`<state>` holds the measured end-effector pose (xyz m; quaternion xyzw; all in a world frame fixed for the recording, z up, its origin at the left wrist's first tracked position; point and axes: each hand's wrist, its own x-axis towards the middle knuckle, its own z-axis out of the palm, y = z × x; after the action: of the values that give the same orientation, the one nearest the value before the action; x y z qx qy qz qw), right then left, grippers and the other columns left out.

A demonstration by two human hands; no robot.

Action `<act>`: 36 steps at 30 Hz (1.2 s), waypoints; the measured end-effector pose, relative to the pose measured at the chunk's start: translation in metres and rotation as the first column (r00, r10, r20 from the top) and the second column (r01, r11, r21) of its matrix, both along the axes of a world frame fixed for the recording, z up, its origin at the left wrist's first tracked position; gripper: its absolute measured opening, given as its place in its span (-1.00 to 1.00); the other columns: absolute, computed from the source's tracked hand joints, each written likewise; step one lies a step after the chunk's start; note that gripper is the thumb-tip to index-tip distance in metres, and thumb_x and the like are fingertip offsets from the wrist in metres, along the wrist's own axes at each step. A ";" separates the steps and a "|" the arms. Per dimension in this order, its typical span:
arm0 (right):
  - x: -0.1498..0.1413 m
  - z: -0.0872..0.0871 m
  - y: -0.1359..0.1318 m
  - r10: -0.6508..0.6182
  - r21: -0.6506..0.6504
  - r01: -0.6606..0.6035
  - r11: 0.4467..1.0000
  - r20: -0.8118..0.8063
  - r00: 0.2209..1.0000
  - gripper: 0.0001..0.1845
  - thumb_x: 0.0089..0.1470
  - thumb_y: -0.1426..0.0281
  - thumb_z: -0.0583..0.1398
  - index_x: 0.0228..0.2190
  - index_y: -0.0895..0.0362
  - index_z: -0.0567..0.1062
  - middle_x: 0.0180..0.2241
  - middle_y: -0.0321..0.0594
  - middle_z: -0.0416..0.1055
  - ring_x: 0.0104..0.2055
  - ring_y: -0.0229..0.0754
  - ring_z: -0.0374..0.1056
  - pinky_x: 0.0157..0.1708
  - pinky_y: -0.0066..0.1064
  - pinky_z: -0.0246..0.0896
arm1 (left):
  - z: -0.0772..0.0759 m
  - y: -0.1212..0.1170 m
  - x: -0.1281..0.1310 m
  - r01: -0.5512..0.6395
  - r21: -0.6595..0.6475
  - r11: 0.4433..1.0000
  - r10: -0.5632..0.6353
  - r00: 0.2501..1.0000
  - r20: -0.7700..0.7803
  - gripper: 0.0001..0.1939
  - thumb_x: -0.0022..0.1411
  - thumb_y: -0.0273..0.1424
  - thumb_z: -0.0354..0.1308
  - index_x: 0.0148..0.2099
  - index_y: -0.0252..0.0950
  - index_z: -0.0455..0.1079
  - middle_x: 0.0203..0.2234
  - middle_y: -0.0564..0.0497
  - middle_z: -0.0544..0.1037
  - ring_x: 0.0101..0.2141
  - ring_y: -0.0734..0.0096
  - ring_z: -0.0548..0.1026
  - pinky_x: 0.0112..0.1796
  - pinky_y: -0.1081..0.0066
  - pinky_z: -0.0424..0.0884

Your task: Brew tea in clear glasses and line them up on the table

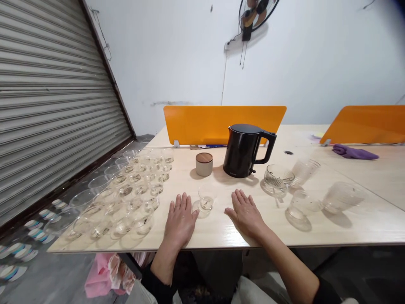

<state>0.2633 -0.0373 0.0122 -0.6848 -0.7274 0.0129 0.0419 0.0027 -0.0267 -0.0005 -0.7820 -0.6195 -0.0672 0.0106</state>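
My left hand (181, 221) and right hand (245, 213) lie flat on the table, palms down, fingers loosely spread. Both are released and hold nothing. One small clear glass cup (205, 198) stands between them, just beside my left thumb, with a little more space to my right hand.

The surface is a pale wood-grain table (357, 228). Its front edge runs just below my wrists, leaving only a narrow strip to move along. Ahead of the cup, and well apart from it, stand one black electric kettle (243, 151) and one wood-lidded canister (204, 164).

To the right are one ribbed glass bowl (276, 177) and three clear tumblers (341, 197), all apparently tipped on their sides. To the left, a dense group of clear glass cups (133, 190) reaches the table's left edge; they overlap too much for an exact count, but there are well over a dozen.

Two orange divider panels (221, 124) rise at the far edge, and one purple cloth (354, 152) lies at upper right. A metal roller shutter (53, 97) fills the left side, and a wall fan (253, 17) hangs on the white wall at top center.
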 end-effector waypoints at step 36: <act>0.002 -0.006 0.005 0.002 0.029 -0.004 1.000 0.064 0.998 -0.16 0.36 0.01 -0.09 0.40 0.36 0.13 0.47 0.10 -0.08 0.53 0.12 -0.26 0.44 0.08 -0.33 | 0.005 0.000 -0.001 0.003 -0.023 1.000 -0.001 0.998 0.057 -0.32 0.54 -0.12 -0.27 0.51 -0.43 -0.01 0.49 -0.19 -0.07 0.47 -0.02 -0.14 0.42 -0.05 -0.12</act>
<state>0.2657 -0.0324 0.0066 -0.6831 -0.7295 -0.0196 0.0288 0.0020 -0.0265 0.0042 -0.7805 -0.6196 -0.0822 -0.0160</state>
